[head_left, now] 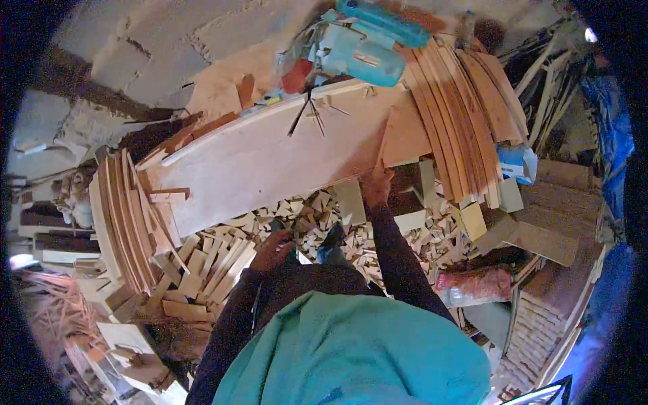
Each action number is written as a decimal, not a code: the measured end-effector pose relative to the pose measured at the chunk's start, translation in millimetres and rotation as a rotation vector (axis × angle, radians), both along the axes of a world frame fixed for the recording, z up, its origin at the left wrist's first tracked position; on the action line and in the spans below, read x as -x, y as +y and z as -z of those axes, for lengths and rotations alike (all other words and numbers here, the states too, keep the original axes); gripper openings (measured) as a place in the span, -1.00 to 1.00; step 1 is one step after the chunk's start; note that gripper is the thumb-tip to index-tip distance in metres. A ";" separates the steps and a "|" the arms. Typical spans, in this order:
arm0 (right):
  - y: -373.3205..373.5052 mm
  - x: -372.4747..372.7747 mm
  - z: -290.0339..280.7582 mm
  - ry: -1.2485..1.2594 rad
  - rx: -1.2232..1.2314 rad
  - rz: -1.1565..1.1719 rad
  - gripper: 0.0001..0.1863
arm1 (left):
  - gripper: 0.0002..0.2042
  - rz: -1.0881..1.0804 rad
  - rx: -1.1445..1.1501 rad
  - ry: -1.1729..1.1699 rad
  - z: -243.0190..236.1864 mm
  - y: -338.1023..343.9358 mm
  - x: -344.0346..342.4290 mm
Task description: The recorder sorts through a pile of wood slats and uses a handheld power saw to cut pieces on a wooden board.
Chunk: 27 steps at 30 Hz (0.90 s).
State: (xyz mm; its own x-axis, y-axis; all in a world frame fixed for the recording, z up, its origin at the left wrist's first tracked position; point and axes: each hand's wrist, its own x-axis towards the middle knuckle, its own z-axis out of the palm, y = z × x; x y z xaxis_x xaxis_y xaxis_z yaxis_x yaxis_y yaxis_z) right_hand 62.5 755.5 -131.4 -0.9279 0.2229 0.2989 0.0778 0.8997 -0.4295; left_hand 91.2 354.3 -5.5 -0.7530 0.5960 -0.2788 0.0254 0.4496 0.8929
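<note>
A cluttered, dim workshop fills my feed, a heap of wood offcuts [442, 237] lying below a long pale board [243, 179] that spans the middle of the view. At the board's near edge, toward its right end, the right hand [378, 189] looks closed around the near end of a thin wooden strip [384, 143], which points away over the board. The left hand [271, 251] hangs lower, apart from the board, its fingers loosely bent; I cannot tell whether anything sits in the palm.

Steering from here, I would want a firm but light grip and a level wrist, since a strip this thin would probably flex or tip. Bringing the left hand up to steady its far end should help, as would clearance from the stacked planks [449, 121] on the right.

The right fingertips are hard to make out, the strip's grasped end is covered, and I cannot identify the dark spikes [308, 115] at the board's far edge
</note>
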 end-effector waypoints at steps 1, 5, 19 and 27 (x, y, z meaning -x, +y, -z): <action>-4.8 -0.6 -13.7 0.025 0.650 0.229 -0.35 | -0.62 -0.017 -0.022 0.024 2.5 -4.4 0.8; -10.8 -22.3 -75.6 0.105 0.382 0.299 -0.52 | -0.62 0.005 0.052 0.099 30.9 -31.5 -5.7; 34.7 25.1 -24.7 -0.085 0.435 0.064 -0.71 | -0.58 -0.066 0.108 0.150 29.3 -53.3 -37.7; 105.9 -17.1 -78.4 0.057 0.137 0.371 -0.71 | -0.63 -0.030 0.003 -0.047 27.1 -45.4 -37.2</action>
